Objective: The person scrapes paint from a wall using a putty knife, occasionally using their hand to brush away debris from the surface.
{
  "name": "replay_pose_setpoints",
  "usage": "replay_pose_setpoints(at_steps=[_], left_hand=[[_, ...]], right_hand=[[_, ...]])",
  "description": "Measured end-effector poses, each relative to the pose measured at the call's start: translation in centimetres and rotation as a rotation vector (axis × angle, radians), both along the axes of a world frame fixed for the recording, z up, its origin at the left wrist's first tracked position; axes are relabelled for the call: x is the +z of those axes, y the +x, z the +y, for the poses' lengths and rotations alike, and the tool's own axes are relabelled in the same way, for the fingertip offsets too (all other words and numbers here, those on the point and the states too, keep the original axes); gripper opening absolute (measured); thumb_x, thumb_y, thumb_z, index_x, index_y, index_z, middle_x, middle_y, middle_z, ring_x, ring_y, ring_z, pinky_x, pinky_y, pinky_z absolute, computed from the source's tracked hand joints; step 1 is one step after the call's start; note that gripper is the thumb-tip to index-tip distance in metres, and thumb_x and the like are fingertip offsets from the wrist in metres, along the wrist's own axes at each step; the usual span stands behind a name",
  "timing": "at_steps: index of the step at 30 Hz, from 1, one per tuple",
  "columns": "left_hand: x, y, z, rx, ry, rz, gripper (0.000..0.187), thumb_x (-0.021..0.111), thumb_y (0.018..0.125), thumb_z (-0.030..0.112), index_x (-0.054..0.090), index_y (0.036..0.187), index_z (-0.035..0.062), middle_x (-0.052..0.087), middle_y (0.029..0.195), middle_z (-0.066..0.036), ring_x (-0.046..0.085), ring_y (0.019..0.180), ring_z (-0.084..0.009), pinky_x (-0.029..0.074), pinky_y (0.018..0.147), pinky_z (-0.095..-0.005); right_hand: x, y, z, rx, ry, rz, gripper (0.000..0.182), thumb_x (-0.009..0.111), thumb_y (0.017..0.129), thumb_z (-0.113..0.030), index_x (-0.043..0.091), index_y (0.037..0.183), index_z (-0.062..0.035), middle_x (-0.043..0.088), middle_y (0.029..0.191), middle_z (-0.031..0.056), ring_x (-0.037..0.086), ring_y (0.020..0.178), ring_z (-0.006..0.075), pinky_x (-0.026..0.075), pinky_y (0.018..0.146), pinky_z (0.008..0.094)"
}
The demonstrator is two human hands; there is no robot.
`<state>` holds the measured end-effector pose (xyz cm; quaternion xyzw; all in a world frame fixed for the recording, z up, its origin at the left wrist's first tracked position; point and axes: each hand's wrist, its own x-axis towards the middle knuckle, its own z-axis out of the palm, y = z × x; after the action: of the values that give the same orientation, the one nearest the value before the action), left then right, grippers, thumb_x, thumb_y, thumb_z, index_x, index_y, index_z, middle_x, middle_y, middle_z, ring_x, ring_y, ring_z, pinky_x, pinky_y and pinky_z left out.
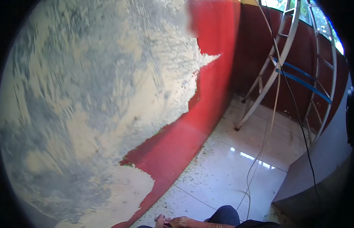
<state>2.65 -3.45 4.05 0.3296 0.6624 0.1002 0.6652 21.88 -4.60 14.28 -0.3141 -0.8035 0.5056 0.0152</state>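
Note:
At the bottom edge of the head view, my left hand (pixel 159 220) and my right hand (pixel 180 221) are close together, low in front of my knees. My right forearm comes in from the right. The fingers of both hands look closed around a small dark thing (pixel 168 225), mostly hidden and cut off by the frame edge. Beside them rises a wall (pixel 108 87) with a large patch of cream and grey, streaky coating. Red paint (pixel 173 144) shows along the patch's ragged right and lower edge.
A metal stepladder (pixel 268 76) with blue straps stands in the far corner by a dark red wall (pixel 257 41). A pale cable (pixel 275 102) and a black cable (pixel 298 114) hang to the tiled floor (pixel 222 171). Crumbs lie along the wall's foot. A pale panel (pixel 310 163) is at right.

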Motion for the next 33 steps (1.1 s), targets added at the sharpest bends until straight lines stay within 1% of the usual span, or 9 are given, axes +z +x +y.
replay_pose_setpoints(at_steps=[2, 4, 10, 12, 20, 24, 29, 30, 33], left_hand=[[3.6, -0.4, -0.4, 0.250, -0.084, -0.079, 0.070, 0.044, 0.085, 0.063, 0.052, 0.118, 0.0015, 0.060, 0.108, -0.015, 0.059, 0.095, -0.0281, 0.047, 0.084, -0.0407], [6.9, -1.0, -0.8, 0.337, -0.142, -0.117, 0.069, 0.044, 0.086, 0.061, 0.054, 0.116, -0.0009, 0.061, 0.106, -0.015, 0.060, 0.093, -0.0265, 0.048, 0.081, -0.0391], [18.0, -1.7, -1.8, -0.444, -0.011, 0.133, 0.057, 0.049, 0.084, 0.056, 0.064, 0.103, 0.0043, 0.066, 0.096, -0.012, 0.062, 0.094, -0.0269, 0.049, 0.082, -0.0367], [24.7, -0.2, -1.4, -0.913, 0.309, 0.455, 0.052, 0.052, 0.080, 0.056, 0.068, 0.098, 0.0108, 0.066, 0.099, -0.013, 0.061, 0.096, -0.0292, 0.047, 0.086, -0.0349], [44.1, -2.4, -1.8, -0.965, 0.194, 0.431, 0.053, 0.050, 0.080, 0.058, 0.068, 0.101, 0.0124, 0.065, 0.104, -0.013, 0.059, 0.102, -0.0297, 0.045, 0.090, -0.0368], [49.8, -4.8, -0.1, -0.985, 0.274, 0.448, 0.050, 0.052, 0.080, 0.056, 0.071, 0.088, 0.0110, 0.068, 0.093, -0.014, 0.063, 0.094, -0.0289, 0.047, 0.083, -0.0363], [51.3, -8.0, 2.3, -0.737, 0.458, 0.573, 0.037, 0.057, 0.082, 0.044, 0.067, 0.094, 0.0103, 0.067, 0.081, -0.008, 0.064, 0.079, -0.0212, 0.049, 0.069, -0.0366], [48.6, -8.8, 3.6, -1.312, 0.801, 0.843, 0.031, 0.056, 0.082, 0.034, 0.063, 0.103, 0.0119, 0.066, 0.084, -0.008, 0.064, 0.079, -0.0229, 0.050, 0.067, -0.0396], [50.6, -8.3, 3.8, -1.403, 0.555, 0.910, 0.025, 0.052, 0.083, 0.025, 0.061, 0.104, 0.0153, 0.065, 0.087, -0.007, 0.064, 0.079, -0.0232, 0.050, 0.065, -0.0403]], right_hand=[[-2.7, -2.5, 0.8, -0.026, -0.059, -0.120, 0.045, 0.050, 0.084, -0.036, 0.053, 0.120, -0.0102, 0.059, 0.118, 0.0186, 0.060, 0.105, 0.0248, 0.048, 0.086, 0.0425], [5.5, 0.8, 1.9, -0.268, -0.281, -0.148, 0.032, 0.051, 0.082, -0.029, 0.062, 0.099, -0.0046, 0.064, 0.102, 0.0204, 0.063, 0.088, 0.0277, 0.050, 0.073, 0.0398], [0.6, 4.9, -5.1, -1.008, -1.196, 0.300, 0.039, 0.050, 0.085, -0.024, 0.050, 0.118, -0.0035, 0.065, 0.095, 0.0139, 0.051, 0.054, 0.0170, 0.044, 0.046, 0.0322], [8.7, 8.1, -4.9, -1.158, -1.253, 0.444, 0.027, 0.052, 0.089, -0.026, 0.055, 0.112, -0.0121, 0.057, 0.075, 0.0111, 0.043, 0.046, 0.0142, 0.041, 0.041, 0.0291], [26.7, 18.2, -11.5, -2.074, -0.726, 0.473, 0.019, 0.059, 0.084, -0.024, 0.058, 0.088, -0.0052, 0.052, 0.059, 0.0082, 0.049, 0.044, 0.0183, 0.045, 0.040, 0.0335], [32.5, 19.9, -21.0, -1.655, -0.331, -0.699, 0.023, 0.057, 0.078, -0.022, 0.065, 0.085, -0.0026, 0.065, 0.079, 0.0162, 0.066, 0.073, 0.0285, 0.053, 0.062, 0.0388], [42.9, 19.9, -30.2, -1.487, -0.856, -0.671, 0.031, 0.057, 0.071, -0.013, 0.063, 0.098, 0.0010, 0.066, 0.097, 0.0134, 0.066, 0.083, 0.0237, 0.055, 0.066, 0.0336], [43.0, 20.4, -32.9, -1.457, -0.851, -0.713, 0.032, 0.057, 0.071, -0.014, 0.062, 0.099, 0.0012, 0.065, 0.097, 0.0132, 0.066, 0.081, 0.0226, 0.055, 0.064, 0.0333], [38.2, 22.4, -39.1, -1.465, -0.719, -0.644, 0.027, 0.061, 0.070, -0.016, 0.065, 0.095, -0.0044, 0.066, 0.092, 0.0120, 0.065, 0.081, 0.0218, 0.052, 0.068, 0.0349]])
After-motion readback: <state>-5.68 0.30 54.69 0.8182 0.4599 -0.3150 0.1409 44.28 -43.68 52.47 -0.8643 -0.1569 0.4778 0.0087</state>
